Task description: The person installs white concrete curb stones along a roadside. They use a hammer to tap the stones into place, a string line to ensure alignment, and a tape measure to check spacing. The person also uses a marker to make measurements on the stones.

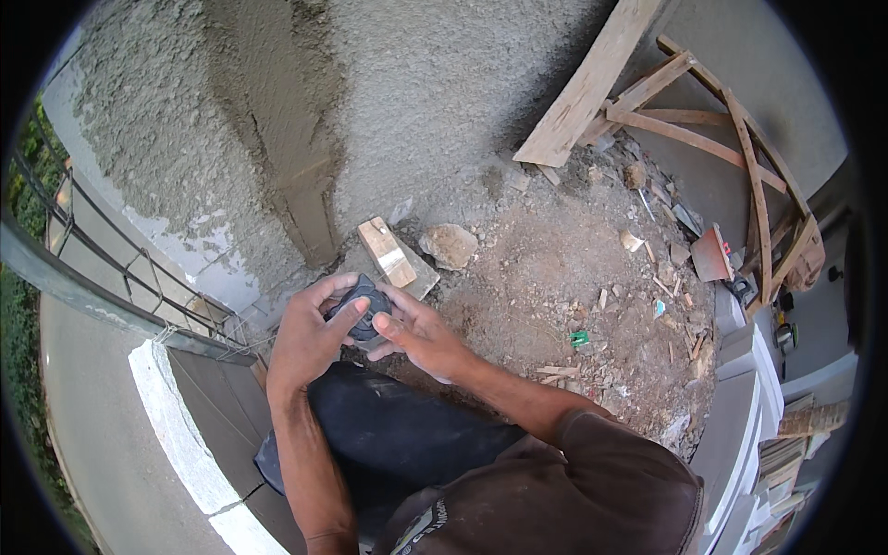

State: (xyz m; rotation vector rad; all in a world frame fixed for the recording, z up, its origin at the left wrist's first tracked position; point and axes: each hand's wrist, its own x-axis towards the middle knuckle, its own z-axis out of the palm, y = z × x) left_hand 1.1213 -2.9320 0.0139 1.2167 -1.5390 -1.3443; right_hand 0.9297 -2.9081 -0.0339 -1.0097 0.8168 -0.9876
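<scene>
Both my hands are closed around a dark grey, rounded, palm-sized object [363, 298], held in front of my raised knee. Its exact kind is hard to make out. My left hand [310, 335] grips it from the left, thumb laid across its face. From the right, my right hand [421, 339] holds its other side with the thumb near the lower edge. Just beyond my hands, a wooden block [387, 252] lies on the ground by the wall foot, with a pale stone [449, 246] beside it.
A rough rendered wall [416, 102] rises ahead, bearing a smoother, darker mortar strip [277, 120]. One plank [583, 88] leans at the right, near a wooden frame [698, 129]. Rubble [555, 305] covers the ground. Metal bars [111, 250] and a white-topped ledge [171, 416] stand left.
</scene>
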